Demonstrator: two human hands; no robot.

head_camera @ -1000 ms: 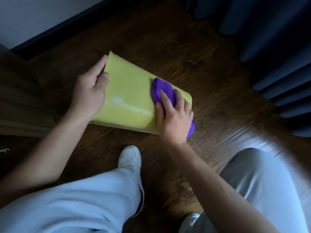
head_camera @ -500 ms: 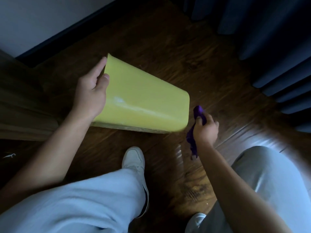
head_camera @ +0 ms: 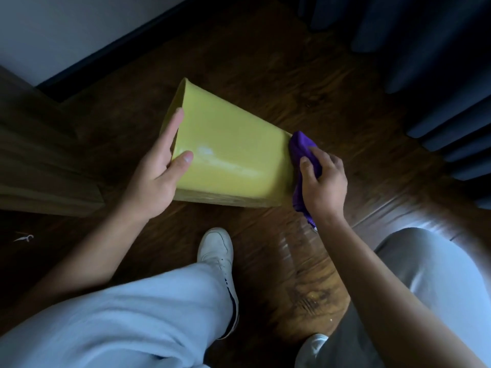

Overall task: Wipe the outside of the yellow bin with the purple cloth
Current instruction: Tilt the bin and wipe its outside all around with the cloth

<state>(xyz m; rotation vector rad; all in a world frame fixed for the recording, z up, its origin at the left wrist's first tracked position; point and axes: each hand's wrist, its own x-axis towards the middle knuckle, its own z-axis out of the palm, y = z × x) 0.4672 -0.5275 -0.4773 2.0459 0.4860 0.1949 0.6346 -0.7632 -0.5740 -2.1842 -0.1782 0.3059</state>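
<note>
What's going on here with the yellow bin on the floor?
A person is crouched over a yellow bin that lies tipped on its side on the wooden floor. The left hand grips it at the open rim end to steady it. The right hand holds a purple cloth bunched against the bin's closed bottom end, apparently wiping that end. A white shoe rests just below the bin.

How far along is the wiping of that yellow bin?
Midway, I'd guess. The yellow bin lies tipped on the floor, its broad upper side glossy. The left hand steadies the rim end while the right hand presses the purple cloth against the bin's base end. The underside is hidden, probably left.
</note>
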